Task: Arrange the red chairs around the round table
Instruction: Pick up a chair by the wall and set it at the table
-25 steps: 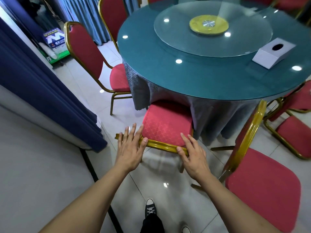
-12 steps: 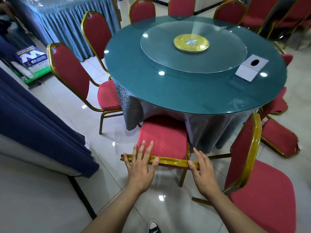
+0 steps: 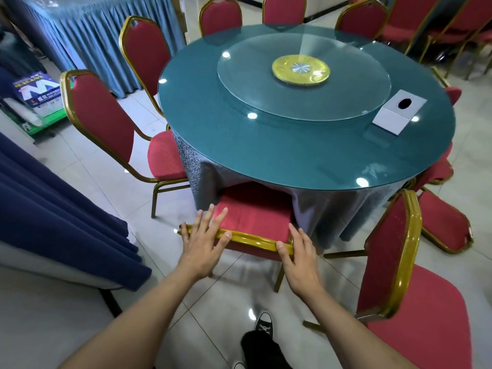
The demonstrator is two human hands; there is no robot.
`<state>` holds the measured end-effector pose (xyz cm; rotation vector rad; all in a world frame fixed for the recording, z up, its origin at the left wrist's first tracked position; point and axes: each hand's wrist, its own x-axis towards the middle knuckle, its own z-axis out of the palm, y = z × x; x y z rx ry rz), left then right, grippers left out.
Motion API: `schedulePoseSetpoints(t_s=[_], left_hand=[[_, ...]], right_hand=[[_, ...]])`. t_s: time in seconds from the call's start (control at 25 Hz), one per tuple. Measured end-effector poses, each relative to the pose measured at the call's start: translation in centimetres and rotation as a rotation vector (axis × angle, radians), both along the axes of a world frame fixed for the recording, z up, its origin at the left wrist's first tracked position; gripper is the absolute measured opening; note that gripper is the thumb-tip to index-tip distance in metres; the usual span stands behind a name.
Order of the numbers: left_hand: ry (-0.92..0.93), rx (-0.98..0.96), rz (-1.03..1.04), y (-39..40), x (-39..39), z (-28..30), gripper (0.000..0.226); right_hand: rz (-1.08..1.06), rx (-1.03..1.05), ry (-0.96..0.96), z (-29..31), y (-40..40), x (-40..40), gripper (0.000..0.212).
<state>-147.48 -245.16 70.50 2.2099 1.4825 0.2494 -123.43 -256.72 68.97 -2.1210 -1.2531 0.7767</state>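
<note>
A round table (image 3: 292, 155) with a teal glass top and grey skirt stands ahead of me. One red chair (image 3: 253, 209) with a gold frame is directly in front, its seat partly under the table skirt. My left hand (image 3: 203, 243) lies flat over the left part of the chair's top rail, fingers spread. The thumb and palm of my right hand (image 3: 300, 259) rest on the rail's right end, fingers straight. Another red chair (image 3: 394, 251) stands close on my right, turned sideways. Two more red chairs (image 3: 101, 121) sit at the table's left edge, and several others ring the far side.
A white tissue box (image 3: 399, 111) and a glass turntable (image 3: 300, 69) are on the table. A red chair (image 3: 444, 222) sits low and tilted at the right. A dark blue curtain (image 3: 53, 209) hangs close on the left. My black shoe (image 3: 263, 326) is on the tiled floor.
The chair seat has slid further under the table skirt, with both hands staying on its top rail. My view has lifted, showing more of the table and the far chairs.
</note>
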Motion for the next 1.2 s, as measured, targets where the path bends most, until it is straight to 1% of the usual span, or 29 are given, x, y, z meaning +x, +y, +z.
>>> schedulePoseSetpoints(t_s=[0.16, 0.36, 0.56, 0.64, 0.8, 0.88, 1.0, 1.08, 1.2], left_hand=[[0.032, -0.006, -0.036, 4.6, -0.4, 0.3, 0.062], [0.107, -0.001, -0.033, 9.8, -1.9, 0.5, 0.064], [0.126, -0.002, -0.038, 12.6, -3.2, 0.4, 0.063], [0.139, -0.005, -0.045, 13.2, -3.5, 0.4, 0.063], [0.118, -0.007, -0.070, 13.3, -3.8, 0.5, 0.065], [0.119, -0.015, -0.098, 13.1, -4.0, 0.8, 0.066], [0.128, -0.032, -0.102, 12.9, -4.0, 1.5, 0.072], [0.114, 0.001, -0.150, 12.5, -3.8, 2.3, 0.071], [0.062, 0.056, -0.246, 12.1, -3.0, 4.1, 0.063]], right_hand=[[-0.020, -0.024, 0.004, -0.2, 3.7, -0.6, 0.083], [-0.063, -0.001, 0.005, -0.6, 6.9, -3.6, 0.072], [-0.112, 0.004, -0.010, -0.5, 9.0, -6.0, 0.082], [-0.111, -0.003, -0.011, -0.4, 9.4, -6.2, 0.081], [-0.085, -0.037, -0.022, -0.1, 9.4, -6.3, 0.068], [-0.078, -0.079, -0.039, 0.1, 9.3, -6.2, 0.069], [-0.050, -0.143, -0.088, 0.6, 9.2, -5.9, 0.078], [-0.073, -0.129, -0.156, 1.4, 9.1, -5.9, 0.081], [-0.170, -0.061, -0.224, 2.8, 8.7, -6.0, 0.077]])
